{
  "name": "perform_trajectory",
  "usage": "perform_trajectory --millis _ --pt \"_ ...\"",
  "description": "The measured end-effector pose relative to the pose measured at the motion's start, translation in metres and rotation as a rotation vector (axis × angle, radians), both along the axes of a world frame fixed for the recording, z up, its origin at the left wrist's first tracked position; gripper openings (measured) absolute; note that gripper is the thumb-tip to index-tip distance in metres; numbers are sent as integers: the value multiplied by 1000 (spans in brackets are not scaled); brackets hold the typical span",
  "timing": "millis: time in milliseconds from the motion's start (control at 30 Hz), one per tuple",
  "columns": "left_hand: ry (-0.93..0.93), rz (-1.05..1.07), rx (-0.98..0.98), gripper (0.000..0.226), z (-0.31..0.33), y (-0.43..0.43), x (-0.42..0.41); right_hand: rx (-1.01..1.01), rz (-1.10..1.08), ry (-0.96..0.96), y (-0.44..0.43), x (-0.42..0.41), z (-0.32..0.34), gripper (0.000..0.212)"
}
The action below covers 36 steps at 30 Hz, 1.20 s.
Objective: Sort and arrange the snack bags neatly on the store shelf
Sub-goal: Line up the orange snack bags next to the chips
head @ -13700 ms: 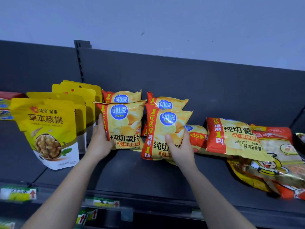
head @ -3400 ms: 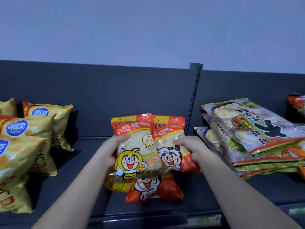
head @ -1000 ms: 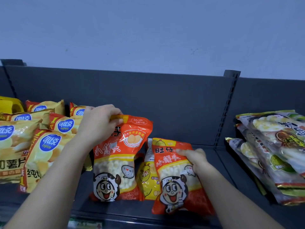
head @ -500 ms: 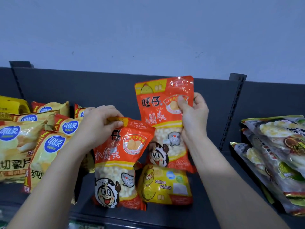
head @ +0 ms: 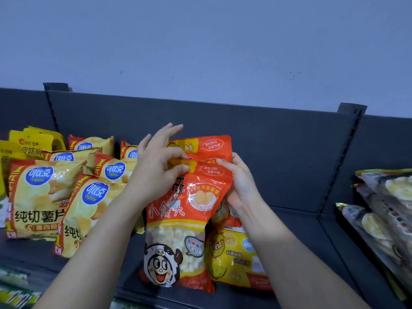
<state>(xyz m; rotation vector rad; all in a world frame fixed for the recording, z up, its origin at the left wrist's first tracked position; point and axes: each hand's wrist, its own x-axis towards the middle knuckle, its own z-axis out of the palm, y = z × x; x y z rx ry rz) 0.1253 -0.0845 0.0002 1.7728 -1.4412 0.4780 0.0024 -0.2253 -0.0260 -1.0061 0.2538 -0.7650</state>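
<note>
Left hand (head: 156, 172) pinching, outer fingers (head: 172, 130) splayed; right hand (head: 242, 184) curled, gripping.

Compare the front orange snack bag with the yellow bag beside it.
The front orange bag stands upright; the yellow bag lies flat on the shelf. The left hand pinches the front orange bag's top; no hand holds the yellow bag: the right hand grips the rear orange bag. Both carry a cartoon character.

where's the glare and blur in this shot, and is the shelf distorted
Head view: white glare streaks on the front orange bag just below the left hand; the pale bags at the right edge and the price tags at lower left look smeared; the shelf uprights splay outward toward the top, likely wide-angle distortion; light is flat, shadows soft.
</note>
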Motion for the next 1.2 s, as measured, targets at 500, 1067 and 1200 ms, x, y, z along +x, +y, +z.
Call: perform_trajectory --millis 500,1067,1200 --pt "30 105 -84 12 -5 -9 7 -122 -259 324 -31 -13 -32 30" --pt "18 116 -142 16 -5 13 -3 -1113 -157 1652 -45 -50 -104 83" --pt "36 110 -147 16 -6 17 -8 -1185 -287 1782 -43 -61 -92 64"
